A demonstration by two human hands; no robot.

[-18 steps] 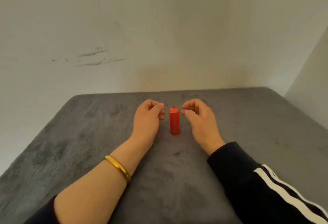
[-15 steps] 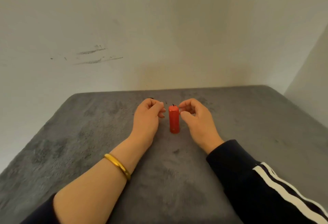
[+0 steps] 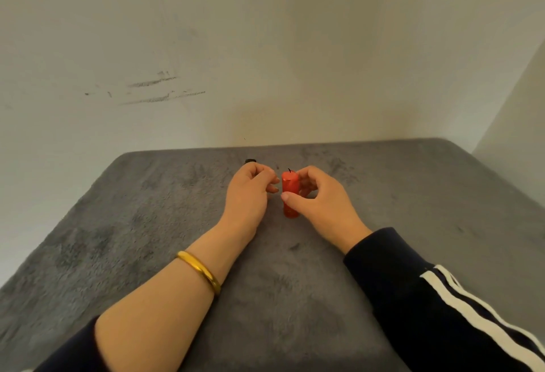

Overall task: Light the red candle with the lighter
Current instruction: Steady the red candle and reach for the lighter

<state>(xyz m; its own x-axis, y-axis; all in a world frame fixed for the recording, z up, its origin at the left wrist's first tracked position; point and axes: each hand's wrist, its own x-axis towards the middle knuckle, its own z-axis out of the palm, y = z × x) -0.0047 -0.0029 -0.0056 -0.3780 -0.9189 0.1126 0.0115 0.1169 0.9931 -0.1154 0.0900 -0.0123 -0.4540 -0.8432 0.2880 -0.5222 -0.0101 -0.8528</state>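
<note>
A short red candle (image 3: 290,183) with a black, unlit wick stands upright on the grey plush surface (image 3: 141,224). My right hand (image 3: 323,205) is wrapped around it from the right, thumb on its front and fingers behind. My left hand (image 3: 249,194) rests just left of the candle, fingers curled and thumb pressed to the fingertips, with nothing visible in it. A small black object (image 3: 250,161) shows just beyond the left knuckles; I cannot tell whether it is the lighter or whether the hand touches it.
The grey surface ends at a white wall (image 3: 265,62) close behind the candle, and a second wall closes the right side. A gold bangle (image 3: 200,270) sits on my left forearm.
My right hand moved left from beside the candle and closed around it. The left hand stayed where it was.
</note>
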